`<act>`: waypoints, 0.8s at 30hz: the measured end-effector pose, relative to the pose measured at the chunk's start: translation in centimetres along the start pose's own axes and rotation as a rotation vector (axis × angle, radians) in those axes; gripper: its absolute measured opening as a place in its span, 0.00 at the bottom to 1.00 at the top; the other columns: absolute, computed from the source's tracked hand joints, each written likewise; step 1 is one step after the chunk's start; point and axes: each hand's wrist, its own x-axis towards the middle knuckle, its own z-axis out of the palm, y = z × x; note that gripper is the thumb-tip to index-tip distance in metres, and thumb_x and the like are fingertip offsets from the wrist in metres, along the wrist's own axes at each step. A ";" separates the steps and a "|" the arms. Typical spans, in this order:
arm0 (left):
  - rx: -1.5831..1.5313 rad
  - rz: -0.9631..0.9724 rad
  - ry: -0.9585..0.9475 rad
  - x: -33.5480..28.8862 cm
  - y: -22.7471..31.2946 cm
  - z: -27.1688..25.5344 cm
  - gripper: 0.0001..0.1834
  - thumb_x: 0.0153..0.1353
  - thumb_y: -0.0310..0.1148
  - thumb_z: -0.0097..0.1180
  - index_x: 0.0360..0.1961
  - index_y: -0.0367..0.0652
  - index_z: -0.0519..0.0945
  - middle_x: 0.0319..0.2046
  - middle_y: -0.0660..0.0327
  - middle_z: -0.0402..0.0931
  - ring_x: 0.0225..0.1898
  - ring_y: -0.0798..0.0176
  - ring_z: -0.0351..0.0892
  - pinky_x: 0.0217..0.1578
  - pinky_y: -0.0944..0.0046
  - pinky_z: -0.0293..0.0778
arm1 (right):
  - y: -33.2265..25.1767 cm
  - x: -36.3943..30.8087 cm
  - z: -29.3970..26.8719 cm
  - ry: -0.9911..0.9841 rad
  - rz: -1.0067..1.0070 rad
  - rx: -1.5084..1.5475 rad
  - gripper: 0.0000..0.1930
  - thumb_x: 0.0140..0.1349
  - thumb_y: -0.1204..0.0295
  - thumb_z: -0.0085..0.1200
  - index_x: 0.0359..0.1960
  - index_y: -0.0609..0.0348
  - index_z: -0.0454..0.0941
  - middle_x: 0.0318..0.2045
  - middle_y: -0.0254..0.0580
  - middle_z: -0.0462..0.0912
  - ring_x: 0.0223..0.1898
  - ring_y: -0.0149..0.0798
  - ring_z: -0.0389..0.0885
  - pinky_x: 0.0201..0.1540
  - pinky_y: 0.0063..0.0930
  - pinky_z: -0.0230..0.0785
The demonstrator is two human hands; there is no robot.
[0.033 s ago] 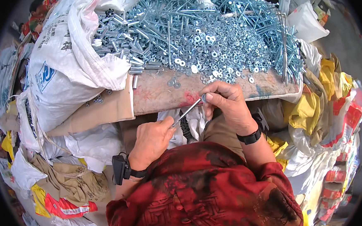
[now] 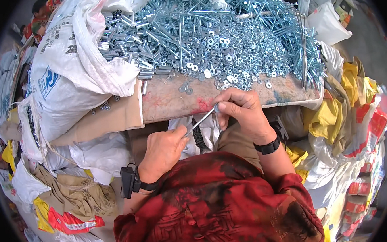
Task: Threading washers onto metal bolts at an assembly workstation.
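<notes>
My left hand (image 2: 162,150) is closed around the lower end of a slim metal bolt (image 2: 201,120), which slants up to the right. At its upper end, my right hand (image 2: 242,113) pinches a small round washer (image 2: 216,107) between thumb and fingers. The washer is at the rod's tip; whether the rod passes through it I cannot tell. The fingers cover the bolt's lower end. Both hands are over my lap, at the front edge of a stained padded board (image 2: 170,100).
Beyond the board lies a heap of loose washers and nuts (image 2: 238,56), with long bolts (image 2: 257,10) behind and metal sleeves (image 2: 142,42) at left. A white woven sack (image 2: 73,79) leans on the left. Yellow bags (image 2: 328,119) and other sacks crowd both sides.
My right fingertips and the washer have shifted very slightly down and left along the bolt. My left hand keeps its grip.
</notes>
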 end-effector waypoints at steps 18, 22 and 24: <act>-0.477 -0.147 0.277 -4.9 -2.7 -0.2 0.13 0.65 0.28 0.60 0.27 0.37 0.69 0.18 0.66 0.60 0.24 0.75 0.56 0.22 0.70 0.59 | 9.3 -0.7 1.2 -0.527 0.174 -1.311 0.24 0.59 0.52 0.63 0.38 0.66 0.76 0.30 0.52 0.83 0.34 0.46 0.84 0.38 0.42 0.73; -0.524 -0.110 0.256 -5.1 -2.5 0.6 0.07 0.67 0.29 0.58 0.33 0.39 0.75 0.19 0.72 0.65 0.21 0.79 0.61 0.23 0.75 0.58 | 18.5 1.8 6.0 -0.684 0.211 -0.779 0.25 0.56 0.56 0.63 0.44 0.68 0.75 0.40 0.60 0.83 0.43 0.56 0.82 0.46 0.44 0.72; -0.677 -0.120 0.271 -5.3 -2.3 1.1 0.07 0.67 0.30 0.58 0.34 0.39 0.76 0.20 0.72 0.67 0.22 0.79 0.62 0.24 0.76 0.58 | 18.2 2.3 7.0 -0.721 0.192 -0.694 0.25 0.57 0.57 0.62 0.46 0.68 0.75 0.42 0.61 0.82 0.45 0.55 0.81 0.48 0.43 0.72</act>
